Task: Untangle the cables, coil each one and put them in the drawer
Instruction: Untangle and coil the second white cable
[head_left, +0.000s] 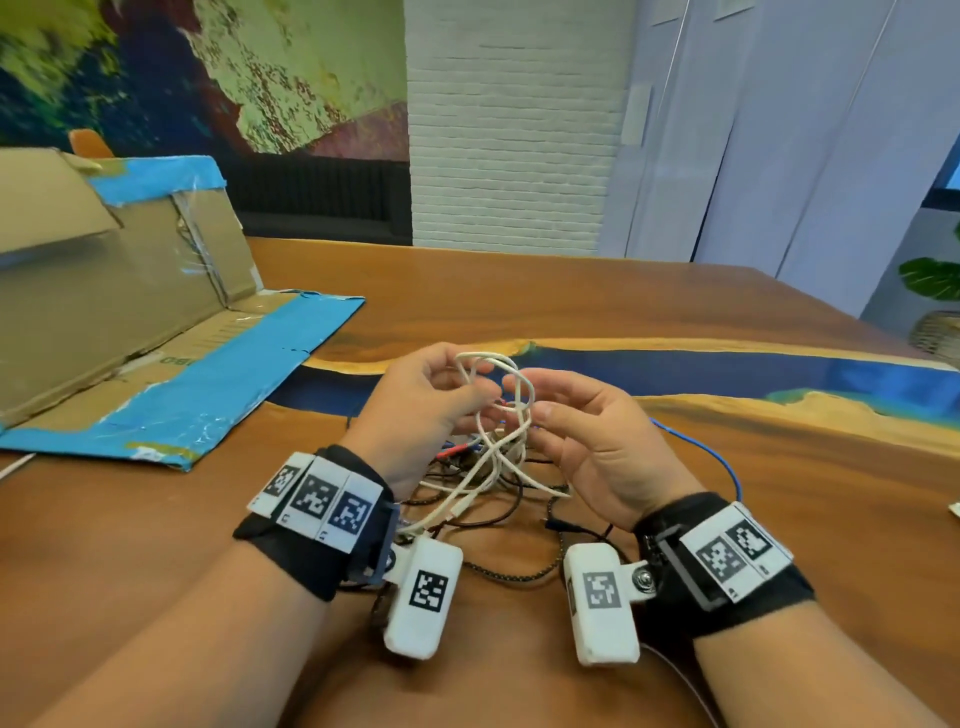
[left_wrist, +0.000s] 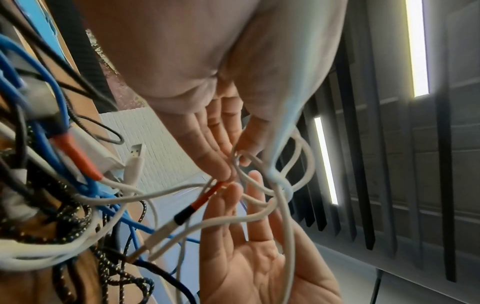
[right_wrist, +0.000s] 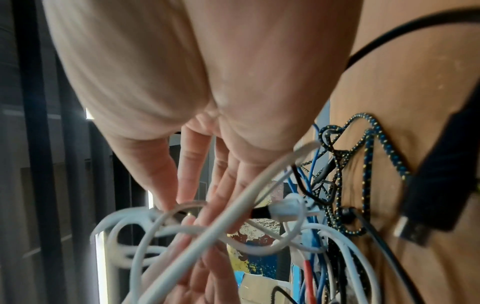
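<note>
I hold a knot of white cable (head_left: 497, 415) up over the wooden table (head_left: 727, 545). My left hand (head_left: 470, 382) pinches its top loops between thumb and fingers. My right hand (head_left: 527, 400) faces it, thumb and forefinger closed on a strand of the same cable (right_wrist: 215, 222). In the left wrist view the loops (left_wrist: 283, 185) cross in front of the right palm (left_wrist: 259, 257), beside a connector with a red and black sleeve (left_wrist: 205, 199). Below the hands, black, braided (head_left: 514, 576) and blue (head_left: 722, 462) cables lie tangled with the white one. No drawer is plainly in view.
A cardboard box (head_left: 130, 312) with blue tape on its edges lies opened on the table's left side. A potted plant (head_left: 935, 291) stands beyond the far right corner. A black USB plug (right_wrist: 436, 197) rests on the wood by my right wrist.
</note>
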